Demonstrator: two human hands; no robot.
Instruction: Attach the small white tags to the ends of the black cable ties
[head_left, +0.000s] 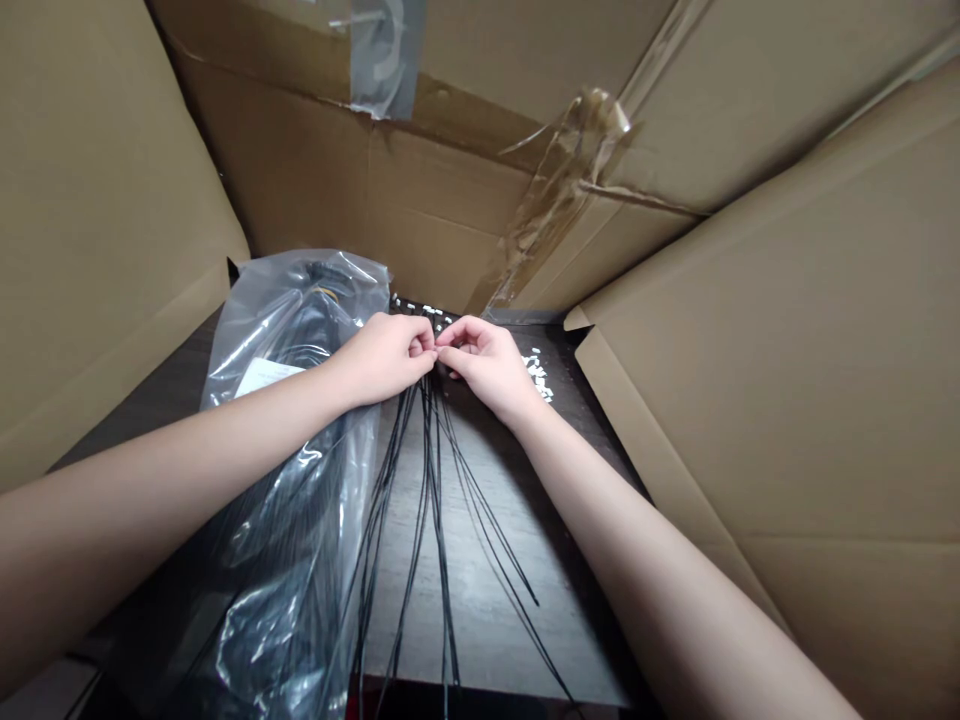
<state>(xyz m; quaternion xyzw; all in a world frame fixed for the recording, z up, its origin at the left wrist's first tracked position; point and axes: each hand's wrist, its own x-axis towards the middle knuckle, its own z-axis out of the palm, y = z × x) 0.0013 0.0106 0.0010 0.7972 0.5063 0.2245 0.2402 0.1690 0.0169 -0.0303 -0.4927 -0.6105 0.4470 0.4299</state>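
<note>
Left hand [390, 356] and right hand [486, 362] both pinching the black ties [433, 470], mid-frame. Keep the pinched ends level, I'd say (bag [300, 330] crowds lower-left).

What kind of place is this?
Probably a makeshift hand-work bench: a dark wood-grain table walled in by taped cardboard panels, a clear bag of black strands, and the left hand and right hand pinching thin black ties.

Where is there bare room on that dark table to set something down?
Bare wood shows on the table between the black strands and the right forearm, plus a strip between the plastic bag and the left cardboard wall. Crowded: the middle, where left hand and right hand pinch the strands.
</note>
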